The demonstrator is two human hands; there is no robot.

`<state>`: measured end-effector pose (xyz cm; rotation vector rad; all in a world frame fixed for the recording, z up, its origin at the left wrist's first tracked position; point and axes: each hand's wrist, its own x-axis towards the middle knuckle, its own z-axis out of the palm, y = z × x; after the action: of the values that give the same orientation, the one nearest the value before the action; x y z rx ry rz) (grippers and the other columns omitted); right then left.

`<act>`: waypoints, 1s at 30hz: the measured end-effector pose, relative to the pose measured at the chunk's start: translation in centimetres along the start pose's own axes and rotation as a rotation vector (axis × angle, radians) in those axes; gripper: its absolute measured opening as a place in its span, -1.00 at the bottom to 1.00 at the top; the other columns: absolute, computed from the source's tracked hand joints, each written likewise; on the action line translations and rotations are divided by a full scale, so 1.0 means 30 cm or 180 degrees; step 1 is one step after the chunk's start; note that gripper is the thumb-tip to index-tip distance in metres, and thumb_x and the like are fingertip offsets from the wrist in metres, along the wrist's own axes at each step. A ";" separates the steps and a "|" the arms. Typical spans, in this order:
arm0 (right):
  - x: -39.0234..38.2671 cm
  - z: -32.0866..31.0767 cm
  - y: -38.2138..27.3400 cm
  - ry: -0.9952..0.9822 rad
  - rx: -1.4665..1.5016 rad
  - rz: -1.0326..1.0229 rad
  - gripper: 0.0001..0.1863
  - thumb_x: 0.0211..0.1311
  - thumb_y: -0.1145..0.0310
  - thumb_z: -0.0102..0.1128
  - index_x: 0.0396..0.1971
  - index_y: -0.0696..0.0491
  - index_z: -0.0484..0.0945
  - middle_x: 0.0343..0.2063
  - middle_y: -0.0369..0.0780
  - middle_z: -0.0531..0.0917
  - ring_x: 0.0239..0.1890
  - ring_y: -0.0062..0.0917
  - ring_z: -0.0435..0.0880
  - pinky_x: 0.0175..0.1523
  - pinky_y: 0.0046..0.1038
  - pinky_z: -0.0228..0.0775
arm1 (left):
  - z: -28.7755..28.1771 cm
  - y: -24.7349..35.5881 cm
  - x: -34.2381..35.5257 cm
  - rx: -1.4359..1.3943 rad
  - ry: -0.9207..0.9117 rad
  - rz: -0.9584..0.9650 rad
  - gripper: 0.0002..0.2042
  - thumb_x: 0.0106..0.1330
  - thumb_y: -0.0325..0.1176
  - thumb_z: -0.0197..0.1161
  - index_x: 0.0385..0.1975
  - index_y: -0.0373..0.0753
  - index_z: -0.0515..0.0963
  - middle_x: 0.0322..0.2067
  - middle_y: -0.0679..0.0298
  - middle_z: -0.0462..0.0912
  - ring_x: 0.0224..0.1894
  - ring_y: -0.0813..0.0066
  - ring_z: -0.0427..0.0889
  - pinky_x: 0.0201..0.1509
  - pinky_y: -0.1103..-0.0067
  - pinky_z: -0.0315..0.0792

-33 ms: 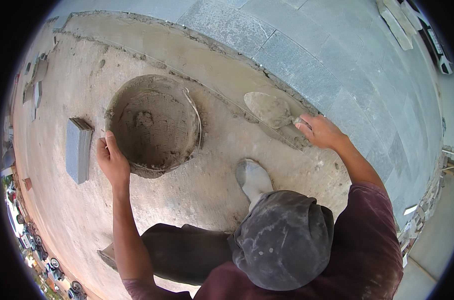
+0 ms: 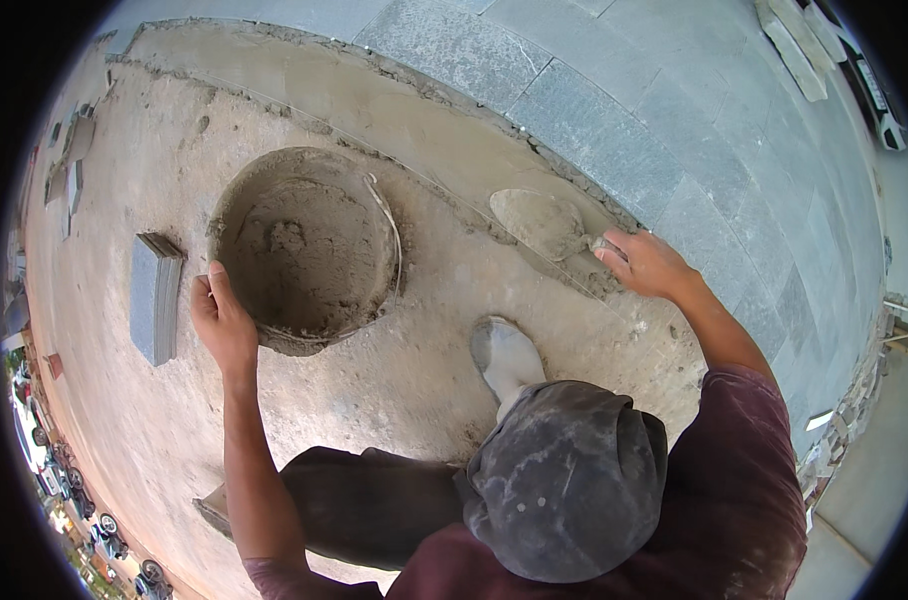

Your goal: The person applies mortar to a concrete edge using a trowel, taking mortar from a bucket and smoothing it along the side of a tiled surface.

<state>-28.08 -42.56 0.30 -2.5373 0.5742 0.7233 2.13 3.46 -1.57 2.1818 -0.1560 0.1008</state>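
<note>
I see grey pavers laid upper right; mortar bed bare. Left hand fingers grip bucket rim, right hand fingers clasp loaded trowel.

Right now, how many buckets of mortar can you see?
1: the bucket sits on the sandy ground, the left hand gripping its near rim. The right hand holds a trowel.

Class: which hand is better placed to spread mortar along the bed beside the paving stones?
Right. The right hand holds the loaded trowel at the mortar bed; the left hand grips the bucket rim, away from it.
</note>
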 end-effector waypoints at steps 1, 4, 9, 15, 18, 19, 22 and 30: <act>-0.020 -0.018 0.000 -0.0155 -0.0100 0.0049 -0.54 0.53 -0.06 0.00 -0.10 0.08 0.57 -0.50 0.08 0.63 -0.31 0.10 0.64 -0.13 0.01 0.47 | -0.008 0.000 -0.002 -0.0009 -0.0008 -0.0048 -0.56 0.62 -0.07 0.10 -0.52 -0.20 0.41 -0.57 0.54 0.26 -0.48 0.75 0.14 -0.44 0.62 0.08; -0.120 -0.002 0.078 -0.0399 -0.0427 0.0076 -0.56 0.52 -0.05 0.02 -0.06 0.05 0.57 -0.51 0.05 0.64 -0.31 0.08 0.65 -0.12 0.02 0.47 | -0.018 -0.011 -0.003 -0.0082 0.0005 -0.0163 -0.57 0.62 -0.06 0.10 -0.49 -0.22 0.43 -0.55 0.53 0.29 -0.46 0.74 0.16 -0.42 0.62 0.10; -0.323 0.018 0.235 -0.0259 -0.0412 0.0261 -0.57 0.51 -0.04 0.04 -0.06 0.06 0.57 -0.56 0.04 0.62 -0.36 0.05 0.64 -0.15 0.03 0.44 | -0.027 -0.039 0.024 -0.0022 0.0046 -0.0109 -0.59 0.61 -0.06 0.12 -0.45 -0.23 0.48 -0.54 0.54 0.30 -0.45 0.74 0.16 -0.41 0.63 0.10; -0.384 0.050 0.272 0.0187 0.0311 0.0346 -0.60 0.54 0.04 0.05 -0.15 0.13 0.54 -0.57 0.06 0.57 -0.47 0.02 0.58 -0.30 -0.08 0.37 | 0.007 0.032 0.014 -0.0150 0.0103 -0.0120 -0.55 0.63 -0.13 0.11 -0.56 -0.19 0.28 -0.60 0.52 0.18 -0.50 0.75 0.09 -0.48 0.60 0.03; -0.217 0.093 0.174 0.0534 0.0569 0.0097 -0.60 0.56 0.06 0.03 -0.20 0.16 0.51 -0.57 0.09 0.54 -0.50 0.02 0.55 -0.33 -0.11 0.34 | 0.014 0.027 0.016 -0.0129 0.0132 -0.0005 -0.55 0.63 -0.12 0.10 -0.56 -0.19 0.28 -0.60 0.52 0.18 -0.50 0.75 0.09 -0.48 0.61 0.03; -0.160 0.107 0.130 0.0671 0.0747 -0.0038 -0.59 0.57 0.06 0.02 -0.22 0.17 0.50 -0.57 0.10 0.53 -0.50 0.02 0.54 -0.33 -0.10 0.35 | 0.012 0.025 0.019 -0.0097 0.0158 0.0039 -0.55 0.63 -0.12 0.10 -0.56 -0.19 0.28 -0.60 0.53 0.17 -0.50 0.75 0.09 -0.47 0.61 0.03; -0.027 0.143 0.043 0.0778 0.1021 0.0113 -0.58 0.56 0.05 0.03 -0.20 0.17 0.50 -0.52 0.11 0.57 -0.44 0.04 0.55 -0.26 -0.08 0.37 | 0.013 0.031 0.016 -0.0112 0.0115 0.0155 -0.55 0.62 -0.12 0.11 -0.56 -0.19 0.28 -0.60 0.53 0.17 -0.50 0.76 0.09 -0.48 0.62 0.03; -0.151 0.080 0.086 -0.0120 -0.0107 0.0416 -0.55 0.51 -0.05 0.05 -0.09 0.09 0.55 -0.48 0.10 0.66 -0.33 0.13 0.65 -0.15 0.05 0.46 | 0.005 0.052 0.007 -0.0099 0.0038 0.0058 -0.56 0.63 -0.15 0.10 -0.56 -0.19 0.30 -0.60 0.53 0.19 -0.51 0.76 0.08 -0.49 0.62 0.03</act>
<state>-33.81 -42.25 0.27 -2.5291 0.7263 0.8313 2.10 2.43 -0.37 2.1488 -0.1696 0.1211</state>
